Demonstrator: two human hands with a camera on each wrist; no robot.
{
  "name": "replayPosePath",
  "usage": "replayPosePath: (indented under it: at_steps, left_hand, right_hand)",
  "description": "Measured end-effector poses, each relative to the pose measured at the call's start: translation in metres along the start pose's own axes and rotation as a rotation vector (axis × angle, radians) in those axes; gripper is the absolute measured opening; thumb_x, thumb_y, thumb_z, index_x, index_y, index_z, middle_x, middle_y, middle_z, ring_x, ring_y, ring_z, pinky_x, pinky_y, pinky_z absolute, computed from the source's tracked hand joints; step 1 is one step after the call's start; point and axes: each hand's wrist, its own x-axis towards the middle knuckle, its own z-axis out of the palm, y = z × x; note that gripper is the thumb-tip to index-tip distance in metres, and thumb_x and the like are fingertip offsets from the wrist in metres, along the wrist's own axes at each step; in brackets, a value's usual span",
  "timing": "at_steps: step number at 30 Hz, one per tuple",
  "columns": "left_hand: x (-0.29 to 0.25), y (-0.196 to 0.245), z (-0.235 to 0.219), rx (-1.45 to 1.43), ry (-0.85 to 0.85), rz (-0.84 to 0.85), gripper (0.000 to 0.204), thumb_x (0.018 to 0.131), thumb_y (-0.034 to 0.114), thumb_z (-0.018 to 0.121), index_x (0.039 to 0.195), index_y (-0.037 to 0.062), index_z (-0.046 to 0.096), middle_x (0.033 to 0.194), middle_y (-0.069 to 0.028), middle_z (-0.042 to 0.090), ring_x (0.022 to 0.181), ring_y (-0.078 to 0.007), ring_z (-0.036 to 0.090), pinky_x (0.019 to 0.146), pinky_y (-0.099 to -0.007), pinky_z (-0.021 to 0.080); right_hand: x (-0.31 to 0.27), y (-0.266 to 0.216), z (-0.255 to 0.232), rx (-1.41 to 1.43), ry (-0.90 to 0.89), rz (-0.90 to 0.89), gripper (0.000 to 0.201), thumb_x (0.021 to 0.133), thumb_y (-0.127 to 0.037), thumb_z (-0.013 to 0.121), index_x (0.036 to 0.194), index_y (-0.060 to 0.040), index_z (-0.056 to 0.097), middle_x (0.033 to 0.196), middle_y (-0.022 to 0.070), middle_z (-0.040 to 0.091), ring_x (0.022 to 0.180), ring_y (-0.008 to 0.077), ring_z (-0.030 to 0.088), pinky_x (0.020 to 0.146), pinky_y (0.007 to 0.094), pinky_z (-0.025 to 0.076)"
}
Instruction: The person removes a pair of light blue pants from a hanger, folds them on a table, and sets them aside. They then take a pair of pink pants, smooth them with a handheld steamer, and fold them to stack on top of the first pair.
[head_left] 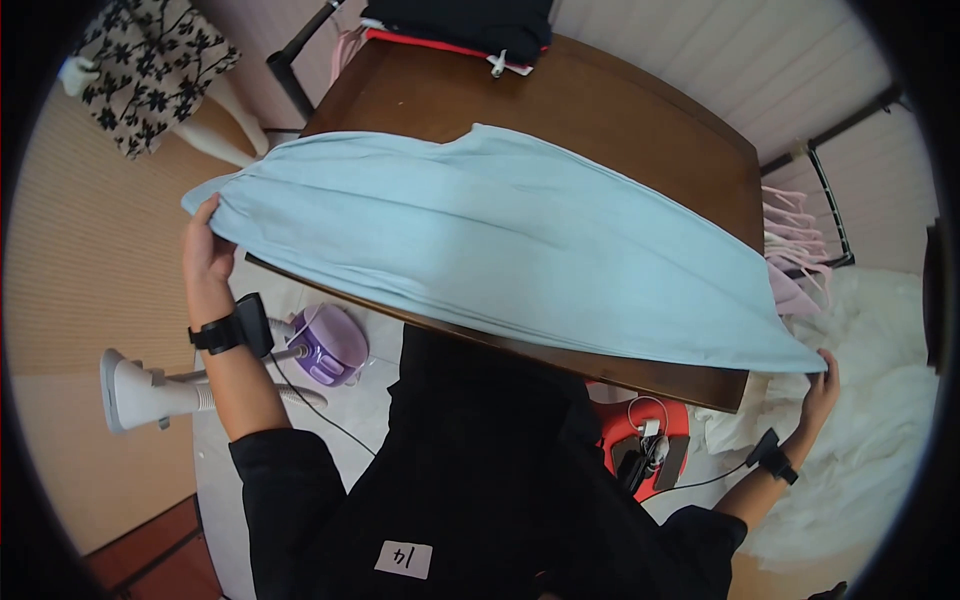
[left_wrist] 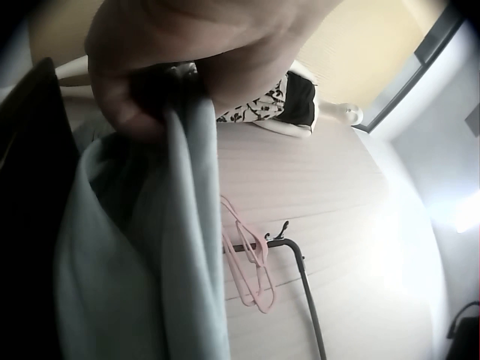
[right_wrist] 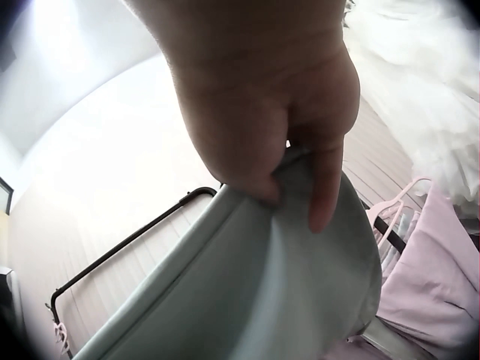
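A light blue cloth garment [head_left: 500, 240] stretches in long folds between both hands, over the front part of a brown wooden table [head_left: 640, 120]. The left hand [head_left: 210, 245] grips its left end beyond the table's left edge; in the left wrist view, the fingers of the left hand [left_wrist: 172, 67] curl round the gathered cloth [left_wrist: 187, 247]. At the far right corner, past the table's right edge, the right hand [head_left: 822, 390] pinches the fabric. The right wrist view shows the right hand [right_wrist: 277, 120] with thumb and fingers on the cloth's edge [right_wrist: 300, 285].
Dark folded clothes [head_left: 460, 25] lie at the table's back. A mannequin in a patterned skirt [head_left: 155, 70] stands back left. A purple steamer [head_left: 330, 345] and red stool [head_left: 640, 440] are near the body. Pink hangers [head_left: 795, 225] and white tulle [head_left: 860, 400] are at the right.
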Motion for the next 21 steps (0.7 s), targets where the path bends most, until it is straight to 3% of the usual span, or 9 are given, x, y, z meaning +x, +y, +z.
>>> replayPosePath:
  at_steps: [7,9,13,14,16,18,19,20,21]
  left_hand:
    - [0.082,0.102,0.025,-0.014,-0.188,0.076,0.024,0.095,0.015,0.062,0.113,-0.0001,0.059,0.111,-0.012,0.067,0.105,-0.0233,0.064,0.09,-0.0348,0.054]
    - [0.105,0.132,0.051,-0.054,-0.2,0.106,0.018,0.095,0.008,0.061,0.109,-0.0011,0.059,0.108,-0.0133,0.066,0.1,-0.0228,0.066,0.086,-0.0325,0.058]
    - [0.159,0.187,0.07,-0.186,-0.2,0.201,0.02,0.095,0.005,0.061,0.112,-0.0041,0.056,0.109,-0.0158,0.064,0.1,-0.023,0.065,0.086,-0.0314,0.058]
    - [0.151,0.192,0.079,-0.277,-0.208,0.298,0.025,0.098,0.007,0.057,0.116,-0.009,0.057,0.108,-0.0175,0.067,0.095,-0.0224,0.067,0.083,-0.0273,0.058]
    - [0.092,0.192,0.108,-0.24,-0.142,0.429,0.032,0.099,0.008,0.055,0.128,-0.005,0.054,0.097,-0.008,0.065,0.077,-0.0145,0.061,0.066,-0.0218,0.052]
    - [0.055,0.179,0.104,0.391,-0.127,0.714,0.042,0.099,0.006,0.052,0.14,0.0019,0.048,0.089,-0.0002,0.056,0.068,-0.0091,0.046,0.058,-0.0206,0.038]
    - [0.055,0.17,0.082,0.918,-0.118,0.999,0.049,0.097,0.003,0.052,0.145,0.0067,0.044,0.087,0.0025,0.048,0.068,-0.0072,0.039,0.057,-0.0211,0.032]
    - [0.04,0.147,0.081,0.797,-0.108,1.168,0.05,0.096,0.001,0.05,0.145,0.0054,0.043,0.094,-0.0004,0.053,0.071,-0.0082,0.042,0.061,-0.0208,0.036]
    - [0.005,0.128,0.092,0.703,-0.18,1.178,0.052,0.095,-0.001,0.049,0.146,0.0026,0.04,0.105,-0.0028,0.055,0.075,-0.009,0.043,0.066,-0.0196,0.037]
  right_hand:
    - [0.105,-0.047,-0.019,-0.338,0.003,-0.204,0.028,0.094,-0.001,0.049,0.12,0.0002,0.061,0.098,0.01,0.067,0.091,0.0159,0.063,0.082,0.0298,0.05]
    - [0.147,-0.05,-0.024,-0.377,0.076,-0.256,0.031,0.094,-0.006,0.052,0.123,0.0008,0.059,0.1,0.0157,0.068,0.093,0.0228,0.066,0.083,0.0335,0.05]
    - [0.182,-0.113,-0.029,-0.539,0.283,-0.273,0.034,0.093,-0.013,0.054,0.123,0.0019,0.058,0.104,0.0207,0.068,0.1,0.0285,0.066,0.087,0.0349,0.049]
    - [0.186,-0.119,-0.035,-0.432,0.349,-0.274,0.032,0.094,-0.012,0.054,0.122,0.0012,0.059,0.105,0.0193,0.068,0.101,0.0263,0.066,0.088,0.0335,0.049]
    - [0.187,-0.122,-0.04,-0.335,0.421,-0.263,0.03,0.095,-0.012,0.055,0.121,0.0006,0.061,0.106,0.0178,0.069,0.102,0.024,0.065,0.089,0.0322,0.048]
    - [0.179,-0.12,-0.042,0.032,0.471,-0.371,0.026,0.096,-0.01,0.055,0.119,-0.0008,0.064,0.106,0.013,0.07,0.101,0.0187,0.065,0.09,0.0294,0.048]
    - [0.153,-0.136,-0.037,-0.141,0.53,-0.369,0.024,0.097,-0.009,0.055,0.118,-0.0013,0.065,0.105,0.0095,0.07,0.101,0.0151,0.064,0.09,0.0278,0.047]
    - [0.134,-0.137,-0.029,-0.058,0.526,-0.35,0.024,0.097,-0.007,0.053,0.117,-0.0016,0.065,0.107,0.0099,0.07,0.102,0.0165,0.064,0.09,0.0279,0.047]
    - [0.115,-0.13,-0.024,-0.068,0.494,-0.326,0.025,0.096,-0.004,0.051,0.117,-0.0014,0.065,0.11,0.0107,0.069,0.104,0.0176,0.063,0.092,0.0282,0.047]
